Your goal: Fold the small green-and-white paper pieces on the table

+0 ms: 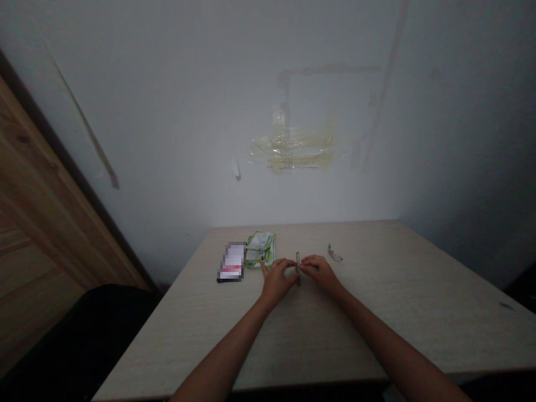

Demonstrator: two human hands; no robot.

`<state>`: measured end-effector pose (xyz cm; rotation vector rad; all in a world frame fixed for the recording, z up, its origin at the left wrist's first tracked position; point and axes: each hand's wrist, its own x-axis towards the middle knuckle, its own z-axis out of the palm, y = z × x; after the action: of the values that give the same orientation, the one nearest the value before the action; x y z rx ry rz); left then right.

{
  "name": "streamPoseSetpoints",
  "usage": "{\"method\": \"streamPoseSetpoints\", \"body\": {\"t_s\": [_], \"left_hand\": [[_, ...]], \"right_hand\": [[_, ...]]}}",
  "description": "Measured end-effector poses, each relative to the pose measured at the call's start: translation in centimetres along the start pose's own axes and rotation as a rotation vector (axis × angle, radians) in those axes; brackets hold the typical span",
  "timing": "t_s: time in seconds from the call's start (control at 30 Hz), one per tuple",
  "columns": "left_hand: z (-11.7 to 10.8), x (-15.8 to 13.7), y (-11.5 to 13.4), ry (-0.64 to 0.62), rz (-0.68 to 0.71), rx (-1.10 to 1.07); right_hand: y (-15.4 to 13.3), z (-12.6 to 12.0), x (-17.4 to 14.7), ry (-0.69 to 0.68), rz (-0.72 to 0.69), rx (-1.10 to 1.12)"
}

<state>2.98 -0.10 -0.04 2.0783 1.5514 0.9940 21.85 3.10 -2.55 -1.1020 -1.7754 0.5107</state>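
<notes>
Two bare forearms (226,349) lie nearest the camera, reaching across the pale table (419,290) from seven and five o'clock and meeting at a narrow strip (298,269), which I take as the centre of the dial, with twelve towards the wall (176,139). The strip runs roughly from twelve to six between the fingertips; whether it stands on edge or lies flat cannot be told. The left hand (277,278) pinches it from the nine o'clock side, thumb lower and index finger higher, with another finger spread out towards the packets. The right hand (320,271) pinches it from three o'clock, thumb and bent fingers drawn close together near the upper part.

Handling something this slim calls, I judge, for light, even pressure: let the left fingertips steady it while the right ones do the finer shaping, and press along its length rather than at a single spot, so that it neither twists nor slips.

Green-and-white packets (261,249) lie stacked at ten o'clock, just beside a phone (232,262) at nine. Resting wrists clear of both would be wise. At two o'clock lies a crumpled scrap (334,253), apart from the right hand.
</notes>
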Motion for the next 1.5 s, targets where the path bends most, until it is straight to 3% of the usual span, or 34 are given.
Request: {"method": "streamPoseSetpoints", "body": {"t_s": [0.47, 1.0, 1.5], "left_hand": [[-0.3, 0.3, -0.3, 0.021, -0.041, -0.032], [-0.9, 0.3, -0.3, -0.079, -0.037, 0.104], [-1.1, 0.0, 0.1, -0.036, 0.013, 0.114]], "right_hand": [[-1.0, -0.7, 0.0, 0.014, -0.044, 0.039], [-0.3, -1.1, -0.2, 0.008, -0.115, -0.161], [-1.0, -1.4, -0.4, 0.048, -0.284, -0.231]]}}
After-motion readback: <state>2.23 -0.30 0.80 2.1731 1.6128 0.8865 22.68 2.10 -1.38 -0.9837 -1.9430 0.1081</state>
